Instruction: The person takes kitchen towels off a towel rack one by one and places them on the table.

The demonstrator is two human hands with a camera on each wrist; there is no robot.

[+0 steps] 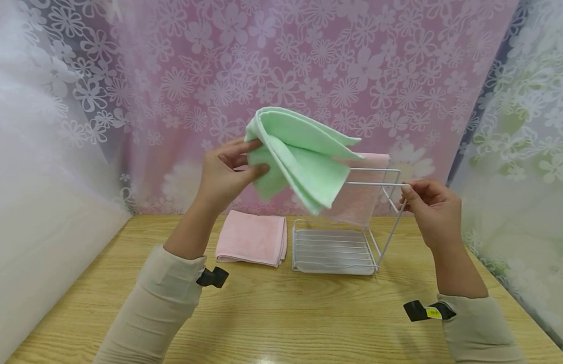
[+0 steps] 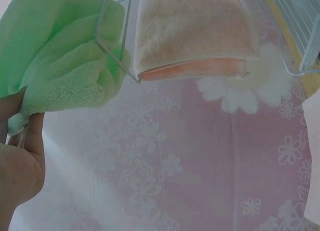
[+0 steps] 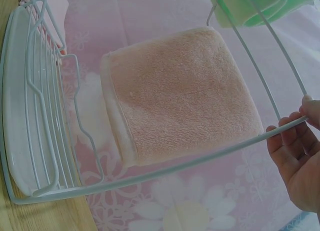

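Observation:
My left hand point(image 1: 224, 172) pinches a folded light-green towel point(image 1: 304, 167) between thumb and fingers and holds it up in front of the rack's top bars. The towel's loose corners fan out to the right. With thumb and fingers my right hand point(image 1: 433, 210) grips the upper right corner of a white wire rack point(image 1: 336, 247). Over the rack's rear bar hangs a pink towel point(image 3: 180, 96), partly hidden by the green one in the head view. The left wrist view shows the green towel point(image 2: 70, 56) beside the rack's bars, in the left hand point(image 2: 22, 161).
A second pink towel point(image 1: 251, 237), folded flat, lies on the wooden table point(image 1: 281, 313) left of the rack. Under the rack's wire shelf sits a white tray point(image 3: 20, 101). A pink floral curtain point(image 1: 309, 60) stands behind, with pale sheets on both sides.

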